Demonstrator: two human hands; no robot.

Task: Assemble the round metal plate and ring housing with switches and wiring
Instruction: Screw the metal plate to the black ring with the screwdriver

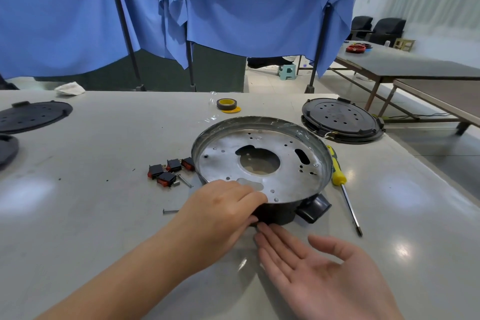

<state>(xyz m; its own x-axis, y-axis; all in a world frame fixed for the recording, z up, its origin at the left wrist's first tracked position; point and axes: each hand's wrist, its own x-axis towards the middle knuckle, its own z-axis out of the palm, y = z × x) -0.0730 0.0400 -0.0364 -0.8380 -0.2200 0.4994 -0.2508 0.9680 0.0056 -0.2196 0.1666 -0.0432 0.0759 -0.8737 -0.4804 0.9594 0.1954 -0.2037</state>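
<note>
Left hand (223, 212) seemingly grips ring housing (262, 161); right hand (322, 275) open.

Round silver metal plate (270, 179) with a large centre hole and many small holes sits inside the shiny ring housing (320, 149), tilted, near edge raised on a black base. Four black rocker switches with red faces (170, 170) lie loose just left of it.

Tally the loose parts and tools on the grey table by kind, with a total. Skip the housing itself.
Black rocker switches with red faces: 4
Loose metal screws: 2
Yellow-handled screwdriver: 1
Roll of dark tape with yellow core: 1
Black round perforated covers: 2, with a further dark piece cut off at the left edge, not counted
Total: 10
</note>
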